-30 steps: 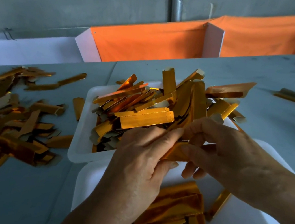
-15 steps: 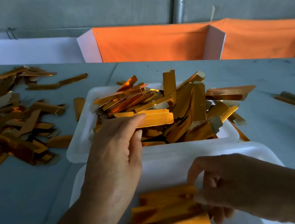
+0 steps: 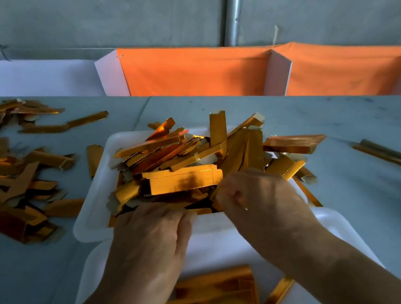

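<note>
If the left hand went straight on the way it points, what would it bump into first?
The gold strips heaped in the far tray. The left hand points away into that heap, and its fingertips look to be at its near edge, though they are hidden.

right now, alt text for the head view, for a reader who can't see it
A person's left hand and right hand dig into a white tray heaped with gold card strips. A nearer white tray holds stacked strips; more lie loose on the grey table at left.

white trays point(image 3: 91, 195): 2 | hands point(image 3: 150, 242): 2 | gold strips point(image 3: 180, 178): dozens, too heaped to count
</note>
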`<state>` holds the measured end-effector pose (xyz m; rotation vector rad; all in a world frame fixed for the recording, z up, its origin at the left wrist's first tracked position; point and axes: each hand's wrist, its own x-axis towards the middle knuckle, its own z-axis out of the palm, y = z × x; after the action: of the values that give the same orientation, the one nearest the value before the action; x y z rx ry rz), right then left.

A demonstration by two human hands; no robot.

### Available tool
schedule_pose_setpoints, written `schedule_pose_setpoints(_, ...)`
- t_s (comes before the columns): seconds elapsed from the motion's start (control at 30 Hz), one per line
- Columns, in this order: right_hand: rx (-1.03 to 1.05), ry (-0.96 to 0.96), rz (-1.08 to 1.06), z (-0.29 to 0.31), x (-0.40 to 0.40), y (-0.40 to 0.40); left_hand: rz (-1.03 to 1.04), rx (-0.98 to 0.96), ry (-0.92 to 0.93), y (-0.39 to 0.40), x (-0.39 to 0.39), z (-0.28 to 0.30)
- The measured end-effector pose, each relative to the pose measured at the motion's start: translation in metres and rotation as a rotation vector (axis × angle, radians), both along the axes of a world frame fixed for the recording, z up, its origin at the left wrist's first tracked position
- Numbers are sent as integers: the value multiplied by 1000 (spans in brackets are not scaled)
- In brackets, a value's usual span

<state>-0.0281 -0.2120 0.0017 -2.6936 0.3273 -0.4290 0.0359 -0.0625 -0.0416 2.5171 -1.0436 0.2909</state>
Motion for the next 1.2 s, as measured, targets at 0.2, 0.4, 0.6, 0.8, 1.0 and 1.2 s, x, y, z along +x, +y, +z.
schedule_pose_setpoints(0.2,-148,307,2,-3,37,-1,18,75,-26,-3,-1,4)
schedule_pose_setpoints(0.4,-45,438,1,-15,58,-3,58,178,-9,-3,-1,3)
schedule_pose_setpoints(0.6,4,450,67,-26,68,-4,130,267,23,-5,1,9)
schedule_pose_setpoints(0.8,37,384,116,-23,63,-7,157,309,11,-6,-1,11)
schedule_pose_setpoints(1.0,126,405,176,-19,61,-9,158,307,36,-7,-1,11)
schedule_pose_setpoints(1.2,96,413,76,-18,62,-6,161,233,57,-6,-1,7)
